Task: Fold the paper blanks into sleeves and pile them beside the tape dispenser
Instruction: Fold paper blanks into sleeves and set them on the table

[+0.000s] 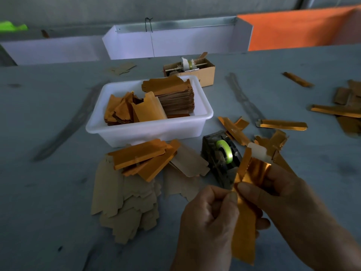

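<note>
Both hands pinching one gold blank above the near counter edge.

Closest to me, my left hand (207,222) and right hand (289,198) each pinch the gold paper blank (245,218), thumbs meeting at its crease; its lower end is cut off behind my left hand, and a white piece at its top is too blurred to name. Just behind it the tape dispenser (221,157) is partly hidden by the blank. To its left lies a pile of folded gold sleeves (146,159) on flat brown blanks (125,204), which spread over the grey counter (48,192). Farther back, a white tub (148,130) holds more blanks, some stacked. Beyond it sits a cardboard box (207,72), possibly with another tape roll. Loose gold strips (281,125) lie at right, some cut off by the frame.
</note>
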Motion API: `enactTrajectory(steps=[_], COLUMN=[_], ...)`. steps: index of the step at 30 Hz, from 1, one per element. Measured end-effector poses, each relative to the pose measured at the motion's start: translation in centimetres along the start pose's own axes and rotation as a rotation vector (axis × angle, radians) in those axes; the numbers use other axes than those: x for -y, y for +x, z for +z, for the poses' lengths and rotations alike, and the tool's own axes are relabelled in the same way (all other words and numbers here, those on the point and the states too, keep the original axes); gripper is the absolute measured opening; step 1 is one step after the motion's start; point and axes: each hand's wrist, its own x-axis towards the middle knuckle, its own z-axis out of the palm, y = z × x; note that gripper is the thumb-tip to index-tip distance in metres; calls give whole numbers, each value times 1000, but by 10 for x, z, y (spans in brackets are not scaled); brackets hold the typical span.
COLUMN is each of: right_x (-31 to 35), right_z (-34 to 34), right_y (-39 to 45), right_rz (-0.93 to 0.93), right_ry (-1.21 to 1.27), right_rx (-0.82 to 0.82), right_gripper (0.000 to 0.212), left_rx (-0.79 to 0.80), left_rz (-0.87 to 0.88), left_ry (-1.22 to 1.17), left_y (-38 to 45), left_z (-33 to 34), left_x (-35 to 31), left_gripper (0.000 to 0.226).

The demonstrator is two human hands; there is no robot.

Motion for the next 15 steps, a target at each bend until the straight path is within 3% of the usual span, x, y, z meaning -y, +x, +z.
enactTrajectory(steps=[5,10,12,15], right_x=[-11,-12,-18,-20], right_z=[-15,-20,-18,-19], right_y=[3,0,-1,4], right_rz=[20,40,49,3], right_ry=[100,292,123,-72], right_rx=[191,347,293,92], right_gripper=[24,41,46,35], left_rx=[8,48,98,287], left_rz=[-8,-26,-56,-132], left_ry=[33,156,237,255], left_y=[0,4,4,1], left_z=[-3,-13,-14,-15], left_x=[3,6,6,0], left_gripper=[21,19,21,35])
